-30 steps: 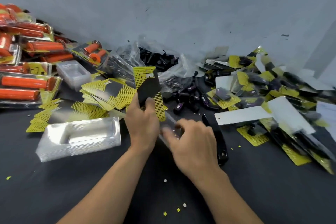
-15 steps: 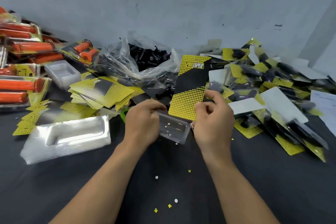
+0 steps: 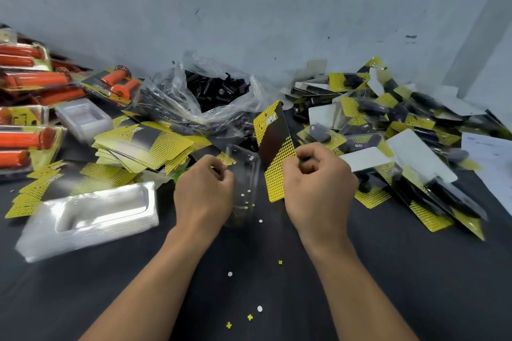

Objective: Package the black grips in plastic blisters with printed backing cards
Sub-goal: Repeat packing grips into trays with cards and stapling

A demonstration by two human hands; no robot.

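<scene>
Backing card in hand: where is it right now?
Head view, near centre: the backing card stands tilted in the right hand, just right of the clear blister held by the left hand.

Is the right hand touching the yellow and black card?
Touching. The head view shows the right hand pinching the right edge of the card, with no gap; the left hand holds the clear blister.
</scene>
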